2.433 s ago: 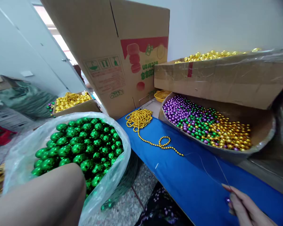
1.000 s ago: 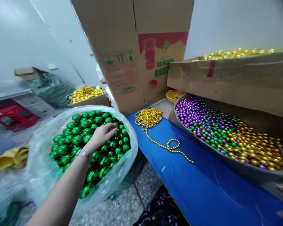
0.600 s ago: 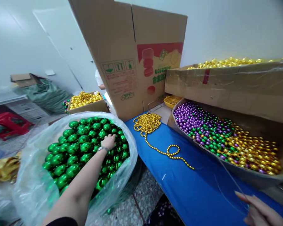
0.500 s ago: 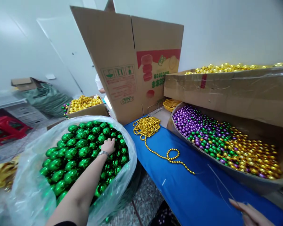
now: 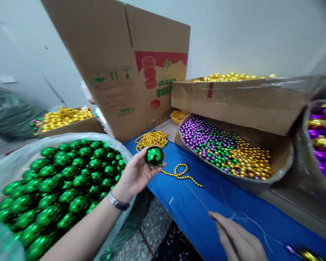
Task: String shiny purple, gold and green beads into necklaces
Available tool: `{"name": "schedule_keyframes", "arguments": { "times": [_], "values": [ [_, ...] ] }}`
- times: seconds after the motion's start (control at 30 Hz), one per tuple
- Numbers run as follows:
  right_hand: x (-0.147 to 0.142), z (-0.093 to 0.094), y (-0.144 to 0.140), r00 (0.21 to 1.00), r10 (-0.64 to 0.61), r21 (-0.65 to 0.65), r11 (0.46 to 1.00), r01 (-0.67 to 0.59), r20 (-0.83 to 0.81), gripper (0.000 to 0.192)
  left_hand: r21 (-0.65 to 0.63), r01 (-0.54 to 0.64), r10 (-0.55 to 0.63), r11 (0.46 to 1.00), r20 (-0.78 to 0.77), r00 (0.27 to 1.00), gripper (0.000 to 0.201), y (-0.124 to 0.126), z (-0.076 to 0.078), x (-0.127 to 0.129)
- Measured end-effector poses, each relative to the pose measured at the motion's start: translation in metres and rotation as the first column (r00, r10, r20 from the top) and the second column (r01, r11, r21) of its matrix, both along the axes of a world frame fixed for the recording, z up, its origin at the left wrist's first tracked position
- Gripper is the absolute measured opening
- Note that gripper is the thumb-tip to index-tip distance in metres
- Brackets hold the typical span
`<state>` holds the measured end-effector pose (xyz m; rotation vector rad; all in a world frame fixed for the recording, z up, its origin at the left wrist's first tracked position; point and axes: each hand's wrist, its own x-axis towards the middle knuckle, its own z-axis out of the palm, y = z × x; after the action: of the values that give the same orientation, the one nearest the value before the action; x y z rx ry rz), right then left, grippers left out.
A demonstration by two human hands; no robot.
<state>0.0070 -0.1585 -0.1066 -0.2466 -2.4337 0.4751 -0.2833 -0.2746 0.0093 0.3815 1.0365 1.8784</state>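
Observation:
My left hand (image 5: 137, 172) holds a shiny green ball (image 5: 154, 156) in its fingertips, above the edge of the blue-covered table (image 5: 163, 197). Between thumb and finger of my right hand (image 5: 237, 235) is a long thin needle (image 5: 197, 196), pointing up and left over the blue cloth. Pale thread (image 5: 254, 221) lies loosely to the right, running to a small purple bead (image 5: 290, 249) and a gold ball (image 5: 308, 255) at the lower right corner. Behind the green ball sits a heap of gold bead string (image 5: 152, 138), its tail (image 5: 188, 177) stretching forward along the cloth.
A plastic-lined bag of green balls (image 5: 67, 177) stands left of the table. At the right is an open carton (image 5: 222, 174) of purple, green and gold beads, below another carton (image 5: 239, 101) of gold ones. A tall cardboard box (image 5: 108, 43) rises behind, beside a yellow basket (image 5: 178, 116).
My left hand has come out of the bag and moved right, now holding a green ball. My right hand with the needle has come further into view, and the view has turned right.

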Motion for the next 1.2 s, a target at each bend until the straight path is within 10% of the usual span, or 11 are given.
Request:
{"name": "schedule_keyframes", "arguments": {
  "times": [0.3,0.53,0.77,1.2],
  "values": [
    [0.023,0.016,-0.008,0.981,-0.194,-0.088,0.977,0.195,0.019,0.028,-0.021,0.243,-0.228,0.970,0.274,0.934,0.029,0.067,-0.034,0.069],
    [0.033,0.011,0.000,0.966,-0.258,-0.090,0.962,0.258,0.015,0.028,-0.001,0.175,-0.172,0.985,-0.182,0.968,0.045,0.068,-0.037,0.079],
    [0.034,0.007,-0.001,0.957,-0.286,-0.059,0.956,0.288,0.042,0.028,-0.057,0.275,-0.254,0.960,0.237,0.938,0.033,0.077,-0.044,0.078],
    [0.042,-0.002,0.002,0.950,-0.299,-0.030,0.953,0.302,0.091,0.028,-0.051,0.277,-0.255,0.959,0.262,0.931,0.034,0.082,-0.046,0.091]
  ]
}}
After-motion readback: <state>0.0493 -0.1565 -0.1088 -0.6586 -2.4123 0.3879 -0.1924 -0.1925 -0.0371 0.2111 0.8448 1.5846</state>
